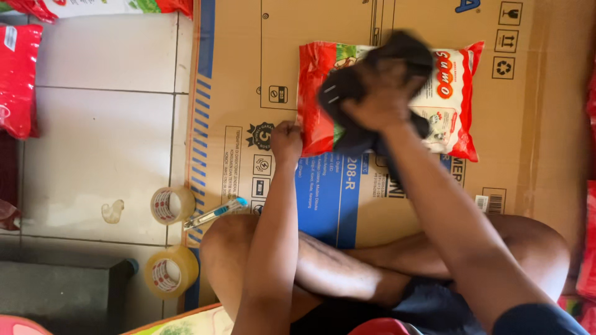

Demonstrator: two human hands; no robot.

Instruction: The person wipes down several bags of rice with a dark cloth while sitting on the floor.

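Observation:
A red, white and green plastic bag (456, 105) lies flat on a brown cardboard sheet (546, 124) spread on the floor. My left hand (286, 140) is closed on the bag's near left corner, pinning it down. My right hand (379, 93) grips a dark cloth (347, 87) and presses it on the middle of the bag; the hand and cloth are blurred. My crossed bare legs (347, 267) rest on the cardboard's near edge.
Two rolls of clear tape (171, 205) (169, 272) sit on the white tiled floor (99, 142) at the left, with a blue-handled cutter (214, 214) beside them. More red bags (18, 80) lie at the far left and top edge. A dark block (62, 285) stands lower left.

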